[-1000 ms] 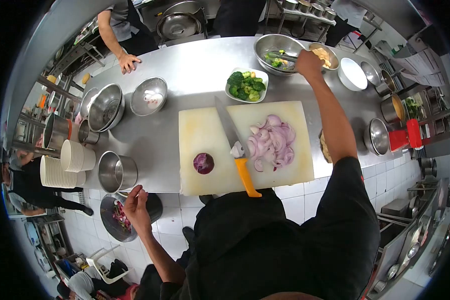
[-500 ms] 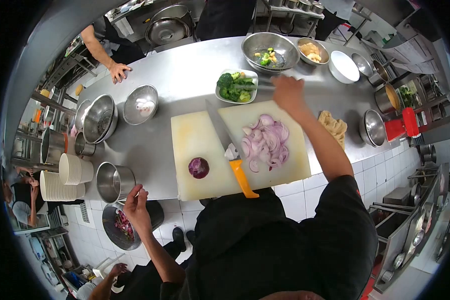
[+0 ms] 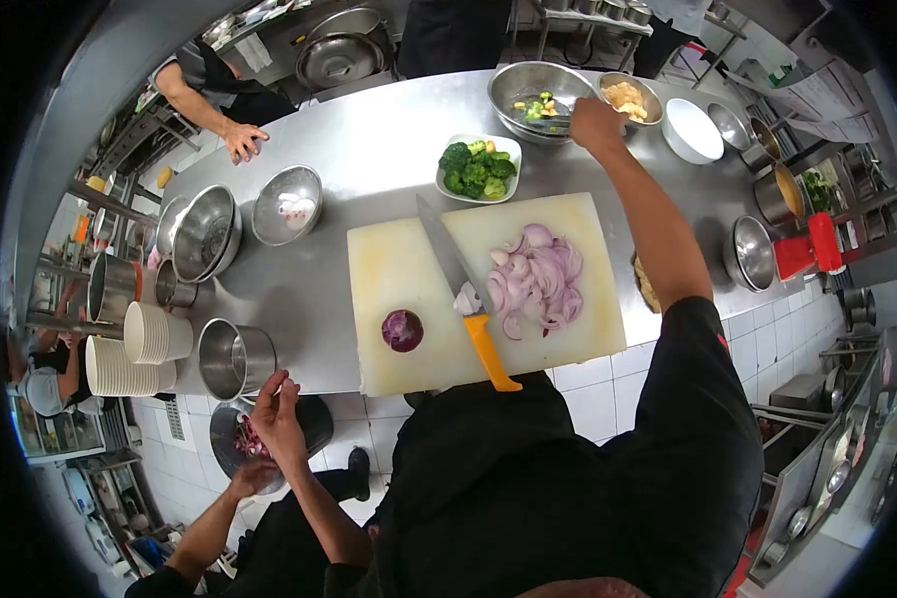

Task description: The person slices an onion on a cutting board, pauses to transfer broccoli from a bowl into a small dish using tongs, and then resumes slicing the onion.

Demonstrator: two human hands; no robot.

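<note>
My right hand [image 3: 600, 125] is closed around a slim metal utensil [image 3: 553, 121] at the rim of a steel bowl [image 3: 508, 80] with a few broccoli pieces in it. Just nearer to me is a white dish of broccoli florets [image 3: 478, 171]. At lower left, my left hand [image 3: 277, 414] is held beside a steel pot [image 3: 231, 361], fingertips pinched together; what is between them, if anything, cannot be made out. A cutting board [image 3: 377, 279] in front of me carries sliced red onion [image 3: 538, 279], an onion half [image 3: 402, 331] and a knife with an orange handle [image 3: 483, 349].
Behind the right bowl are a bowl of pale yellow food [image 3: 625, 100] and a white bowl [image 3: 693, 132]. Steel bowls [image 3: 287, 205] and stacked white tubs [image 3: 130, 364] line the left. A co-worker's hand [image 3: 245, 140] hovers at the far edge; another person's hand [image 3: 254, 476] reaches into a bin of scraps.
My right hand has moved from above the broccoli dish to the steel bowl with its utensil. Another person's hand has come up to the scrap bin. My left hand has barely moved.
</note>
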